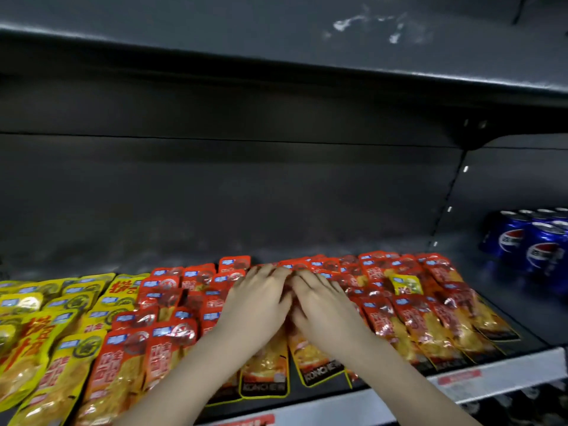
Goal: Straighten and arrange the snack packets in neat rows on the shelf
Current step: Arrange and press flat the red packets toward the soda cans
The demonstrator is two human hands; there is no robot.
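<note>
Snack packets lay flat in overlapping rows on the dark shelf, under the person's hands and out to both sides of them. Far to the left of the left hand lay the yellow packets. Just beside that hand, on its left, the red packets began. The left hand lay palm down on the red packets with its fingers straight and close together, gripping nothing, and its forearm reached in from the lower left. The right hand lay just beside it in the same way, flat and unclenched. Its fingertips angled toward those of the left hand, but blur hid whether they touched. To the right of the right hand more red packets ran slanted, with a small yellow packet lying on top of them. Well beyond these to the right stood blue cans.
</note>
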